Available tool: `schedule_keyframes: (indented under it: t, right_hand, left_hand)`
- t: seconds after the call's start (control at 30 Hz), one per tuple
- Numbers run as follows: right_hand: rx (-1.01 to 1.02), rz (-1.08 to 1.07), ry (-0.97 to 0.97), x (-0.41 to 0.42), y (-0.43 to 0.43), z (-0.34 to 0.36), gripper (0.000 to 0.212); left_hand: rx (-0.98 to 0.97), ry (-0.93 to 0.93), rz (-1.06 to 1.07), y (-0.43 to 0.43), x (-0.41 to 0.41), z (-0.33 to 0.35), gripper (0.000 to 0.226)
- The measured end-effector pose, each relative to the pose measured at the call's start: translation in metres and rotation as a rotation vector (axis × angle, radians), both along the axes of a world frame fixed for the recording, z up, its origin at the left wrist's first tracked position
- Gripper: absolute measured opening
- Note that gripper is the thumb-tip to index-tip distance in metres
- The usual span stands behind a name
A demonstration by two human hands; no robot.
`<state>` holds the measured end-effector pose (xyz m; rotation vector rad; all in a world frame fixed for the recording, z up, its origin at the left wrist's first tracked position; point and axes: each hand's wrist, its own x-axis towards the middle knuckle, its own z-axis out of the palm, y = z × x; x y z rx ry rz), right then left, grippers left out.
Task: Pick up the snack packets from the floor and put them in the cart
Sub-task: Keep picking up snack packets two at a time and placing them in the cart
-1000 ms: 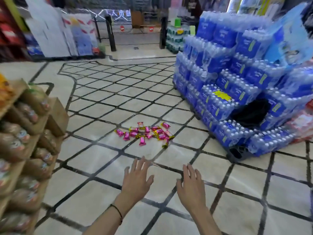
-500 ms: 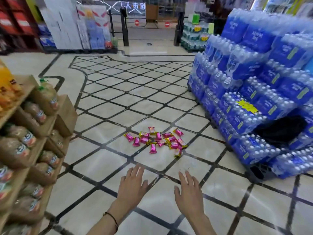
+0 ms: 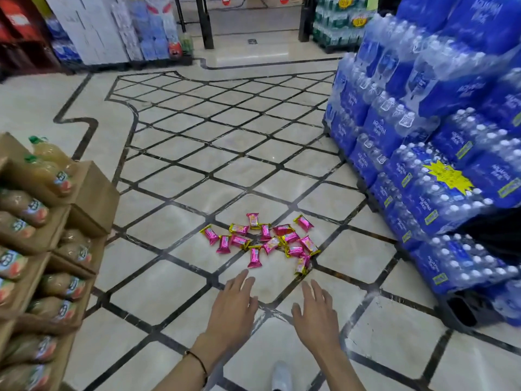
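Several pink and gold snack packets point(image 3: 262, 239) lie scattered in a loose pile on the tiled floor, ahead of me in the middle of the view. My left hand point(image 3: 232, 309) is stretched forward, fingers apart, palm down, holding nothing, just short of the nearest packet. My right hand point(image 3: 317, 314) is beside it, also open and empty, below the right end of the pile. A thin band is on my left wrist. No cart is in view.
A tall stack of blue shrink-wrapped water bottle packs point(image 3: 439, 153) stands on a pallet at the right. Cardboard shelf trays of juice bottles point(image 3: 42, 221) jut in at the left. My white shoe point(image 3: 280, 375) shows at the bottom. Gate posts point(image 3: 204, 24) stand far ahead.
I have moved closer to the packets; the pile sits lower and larger in view. Both hands stay open and are now nearer to it.
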<state>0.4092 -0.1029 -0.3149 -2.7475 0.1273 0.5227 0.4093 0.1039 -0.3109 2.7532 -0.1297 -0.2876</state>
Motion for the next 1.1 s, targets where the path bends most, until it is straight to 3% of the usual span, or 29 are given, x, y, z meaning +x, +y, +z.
schedule_keyframes:
  t: [0.47, 0.7, 0.9, 1.1]
  right_hand:
    - [-0.064, -0.071, 0.140, 0.205, -0.023, -0.062, 0.058]
    - [-0.106, -0.134, 0.258, 0.301, -0.012, -0.133, 0.061]
    - [-0.104, -0.137, 0.313, 0.366, -0.009, -0.230, 0.060]
    - [-0.125, -0.122, 0.317, 0.408, -0.014, -0.375, 0.057]
  left_hand:
    - [-0.001, 0.199, 0.016, 0.003, 0.211, -0.073, 0.047]
    - [0.065, 0.284, -0.117, 0.021, 0.336, -0.141, 0.044]
    - [0.063, 0.300, -0.151, 0.035, 0.410, -0.229, 0.042]
    - [0.068, 0.371, -0.098, 0.035, 0.452, -0.349, 0.045]
